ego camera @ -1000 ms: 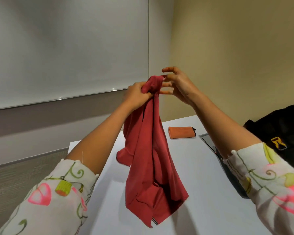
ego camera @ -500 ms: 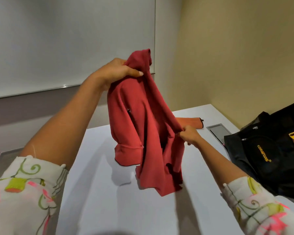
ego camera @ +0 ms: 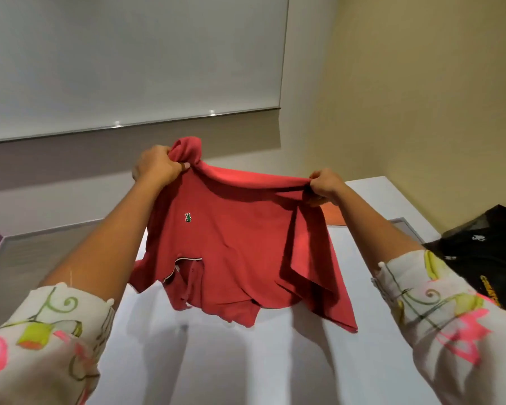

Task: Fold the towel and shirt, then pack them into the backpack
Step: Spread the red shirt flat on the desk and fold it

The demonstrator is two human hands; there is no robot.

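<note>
Left hand (ego camera: 155, 166) and right hand (ego camera: 323, 185) are gripping a red shirt (ego camera: 234, 244), stretching it wide.
Both fists are bunching its upper edge; it is hanging over a white table (ego camera: 246, 361), collar low. An orange towel (ego camera: 333, 216) is showing behind it, and a black backpack (ego camera: 485, 249) is sitting at right.

I see a white counter (ego camera: 246, 369) stretching away from me toward the wall. Far along it lies an orange towel (ego camera: 333, 216), only a strip of it visible to me. A black backpack (ego camera: 485, 252) sits on the right side, just beside a grey inset panel (ego camera: 406, 228) set flush in the top.
</note>
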